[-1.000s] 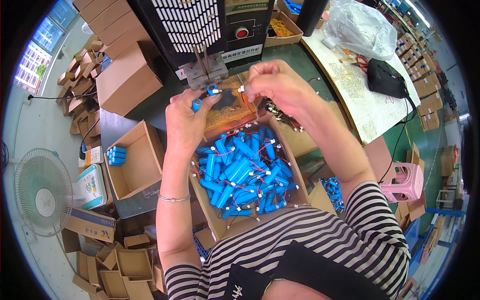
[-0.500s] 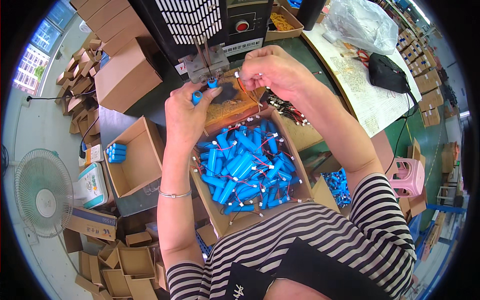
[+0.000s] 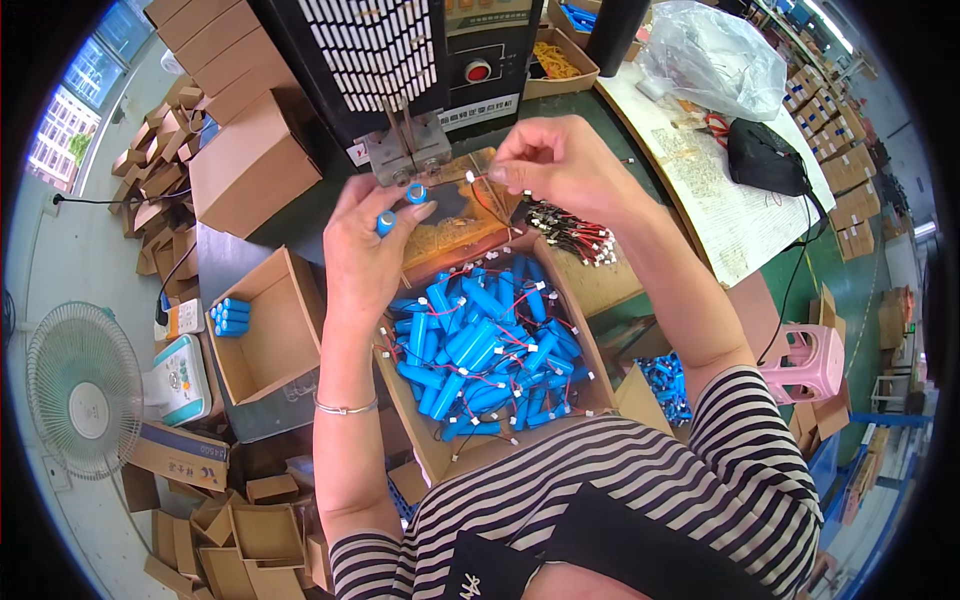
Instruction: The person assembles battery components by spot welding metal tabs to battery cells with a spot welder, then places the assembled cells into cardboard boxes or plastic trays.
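Left hand pinching two blue metal-ended cylinders (image 3: 417,192), upper centre
The right hand (image 3: 575,165) has its fingertips together, perhaps on a thin wire near the small white connector (image 3: 470,176); a slack left-hand (image 3: 362,250) grip could let a cylinder slip.

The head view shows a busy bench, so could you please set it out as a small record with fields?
Left hand: holds two blue cylinders, near the machine's metal head
Right hand: fingers pinched beside a white connector; exact grip unclear
Middle box: heaped wired cylinders
Left box: small cluster of blue cylinders
Machine: black, red button
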